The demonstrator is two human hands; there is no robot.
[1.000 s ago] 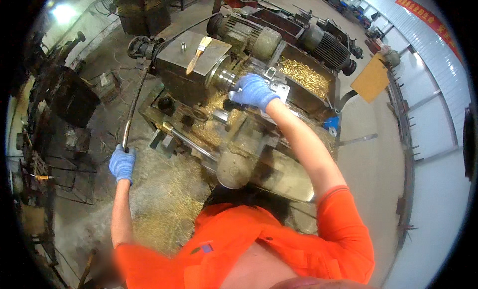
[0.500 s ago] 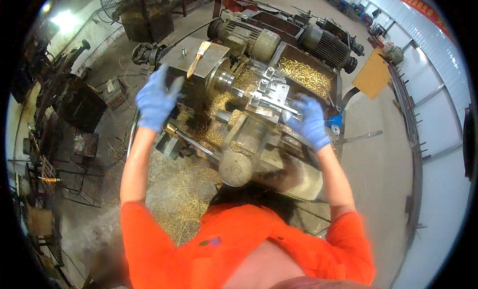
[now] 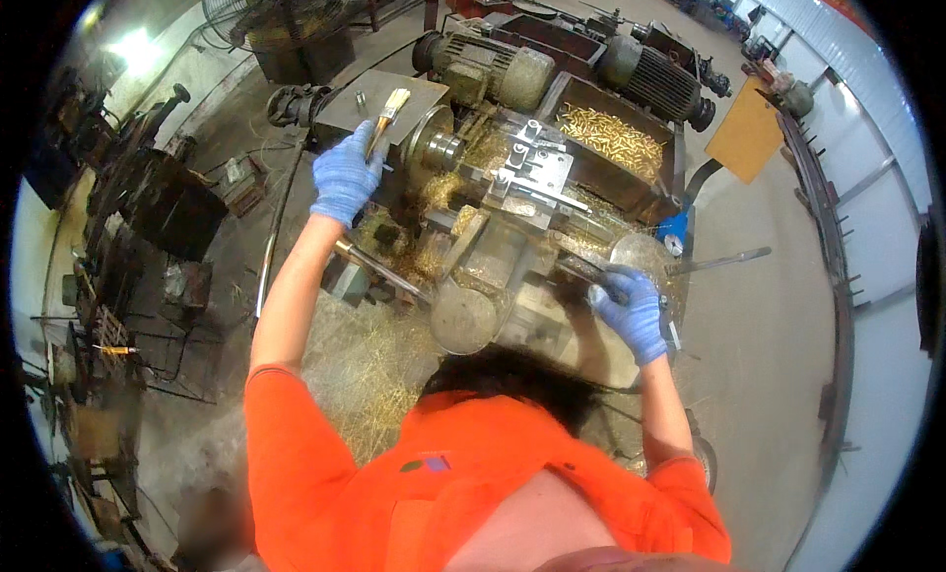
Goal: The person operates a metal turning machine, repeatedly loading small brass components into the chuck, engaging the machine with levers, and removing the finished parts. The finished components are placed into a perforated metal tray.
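My left hand [image 3: 345,181], in a blue knit glove, is at the left end of a lathe, its thumb and fingers closed around the handle of a paintbrush [image 3: 395,106]. The pale bristles point up and away over the flat top of the headstock [image 3: 422,99]. To its right is the round chuck [image 3: 440,148]. My right hand [image 3: 633,314], gloved alike, is curled at the end of a dark lever [image 3: 579,264] on the lathe's near right side. Its fingers partly hide the grip. Beyond the lever sits the tool block [image 3: 535,173], with bolts and bright bars.
A metal bin [image 3: 650,200] of small brass-coloured parts stands behind the tool block. Motors [image 3: 645,82] are farther back. A rod [image 3: 724,261] juts out on the right, near a round metal disc [image 3: 639,249]. Brass shavings [image 3: 370,400] litter the floor.
My left hand has reached the brush and closed on its handle; the brush has shifted slightly toward me. My right hand has moved from beside the tool block down to the lever.
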